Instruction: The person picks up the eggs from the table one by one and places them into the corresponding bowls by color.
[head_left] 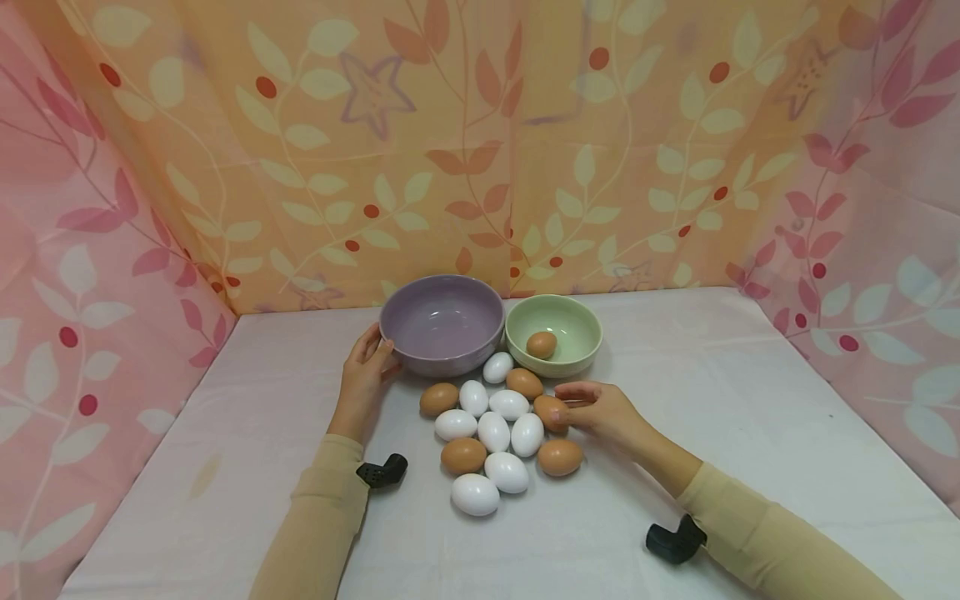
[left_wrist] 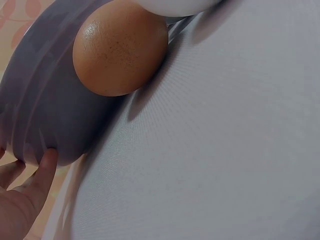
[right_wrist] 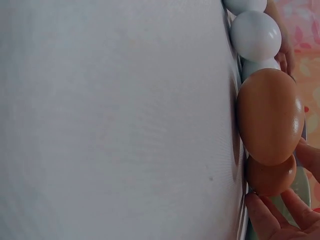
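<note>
My left hand (head_left: 365, 367) rests against the left side of a large purple bowl (head_left: 442, 367). Its fingertips (left_wrist: 48, 156) touch the bowl's outer wall in the left wrist view. My right hand (head_left: 603, 411) has thumb and fingers around a brown egg (head_left: 550, 412) at the right edge of a cluster of white and brown eggs. In the right wrist view that egg (right_wrist: 272, 177) shows behind a nearer brown egg (right_wrist: 270, 117). A smaller green bowl (head_left: 585, 354) stands right of the purple one, with one brown egg (head_left: 542, 345) inside. No eggs show in the purple bowl.
Several white eggs (head_left: 456, 426) and brown eggs lie close together on the white tablecloth (head_left: 262, 400), in front of the bowls. A patterned curtain (head_left: 450, 167) rises behind the bowls and along both sides. Black wrist devices (head_left: 677, 540) stick out from both sleeves.
</note>
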